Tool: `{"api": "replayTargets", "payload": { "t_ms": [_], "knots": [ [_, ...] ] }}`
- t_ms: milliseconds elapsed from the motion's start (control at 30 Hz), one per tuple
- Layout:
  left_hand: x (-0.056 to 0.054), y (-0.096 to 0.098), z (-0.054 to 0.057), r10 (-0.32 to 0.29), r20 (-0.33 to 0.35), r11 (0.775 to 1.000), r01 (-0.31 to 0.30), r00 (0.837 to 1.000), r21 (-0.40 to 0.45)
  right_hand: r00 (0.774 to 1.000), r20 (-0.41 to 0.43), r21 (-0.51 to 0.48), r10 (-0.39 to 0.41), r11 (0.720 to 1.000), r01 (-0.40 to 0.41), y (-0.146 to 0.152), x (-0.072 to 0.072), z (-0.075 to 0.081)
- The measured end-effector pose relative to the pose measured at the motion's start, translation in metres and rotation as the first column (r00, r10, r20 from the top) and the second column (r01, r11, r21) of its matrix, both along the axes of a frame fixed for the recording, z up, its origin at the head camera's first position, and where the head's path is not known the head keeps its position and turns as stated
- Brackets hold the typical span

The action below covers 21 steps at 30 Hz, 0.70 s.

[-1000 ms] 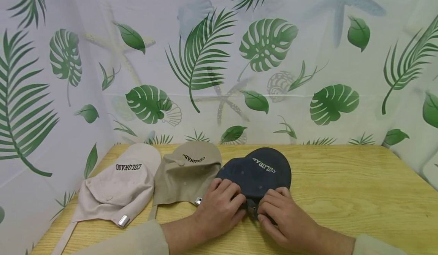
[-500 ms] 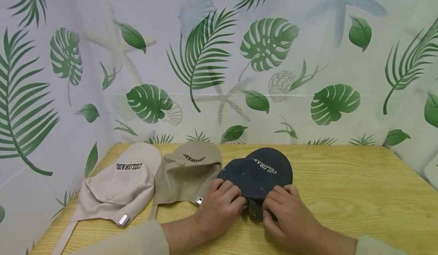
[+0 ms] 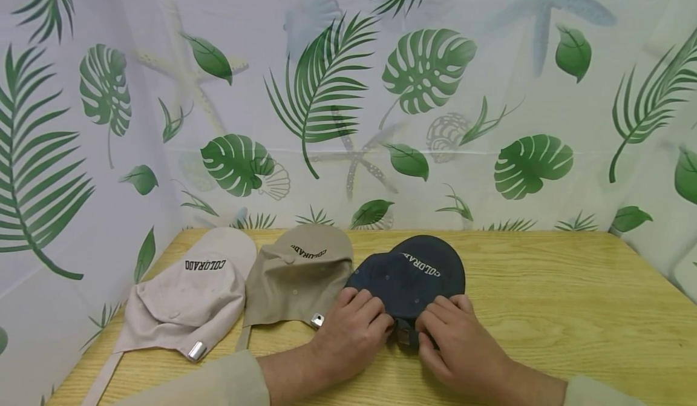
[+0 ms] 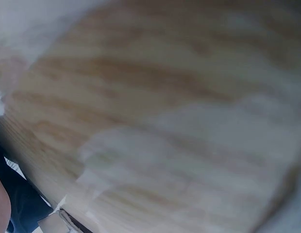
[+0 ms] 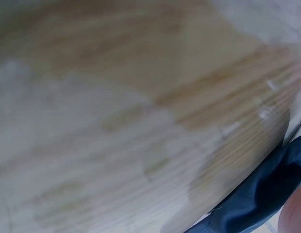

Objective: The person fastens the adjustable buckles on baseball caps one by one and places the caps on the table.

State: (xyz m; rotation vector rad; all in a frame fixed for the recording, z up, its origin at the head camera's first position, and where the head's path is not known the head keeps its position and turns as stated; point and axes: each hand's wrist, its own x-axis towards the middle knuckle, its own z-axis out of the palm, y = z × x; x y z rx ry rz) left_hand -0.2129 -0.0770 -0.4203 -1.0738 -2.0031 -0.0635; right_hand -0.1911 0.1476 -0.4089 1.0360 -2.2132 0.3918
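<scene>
A navy baseball cap (image 3: 393, 279) with white COLORADO lettering lies on the table, brim pointing to the back. My left hand (image 3: 351, 333) grips its rear edge on the left, fingers curled over the fabric. On the right, my right hand (image 3: 454, 339) holds the same edge, the thumb underneath. Between the hands shows the dark strap with its metal buckle (image 3: 403, 333). Dark blue cloth of the cap appears at the lower left corner of the left wrist view (image 4: 24, 204) and at the lower right of the right wrist view (image 5: 257, 194).
A khaki cap (image 3: 299, 285) lies just left of the navy one, partly behind my left hand. Farther left rests a pale pink cap (image 3: 187, 294), its strap trailing to the front. The wooden table (image 3: 572, 297) meets a leaf-print cloth (image 3: 479, 91) behind and at the sides.
My right hand has shifted slightly right, widening the gap between the hands and showing more of the buckle and strap. The other caps have stayed in place.
</scene>
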Motion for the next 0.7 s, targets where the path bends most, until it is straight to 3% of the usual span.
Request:
{"api": "replayTargets", "payload": {
  "t_ms": [300,433,700],
  "knots": [
    [0.0015,0.0014,-0.0012,-0.002,0.006,1.0,0.002,1.0,-0.029,0.994,0.069,-0.002,0.085,0.996,-0.086,-0.0001,0.0037,0.0042],
    [0.0008,0.0028,-0.0016,-0.005,-0.028,1.0,0.004,1.0,-0.028,0.995,0.081,0.01,0.05,0.999,-0.051,0.0003,0.0043,0.0049],
    [0.0005,0.004,-0.0011,-0.012,-0.034,1.0,0.012,0.999,-0.013,0.997,0.064,0.023,-0.048,0.999,0.047,0.0017,0.003,0.003]
  ]
}}
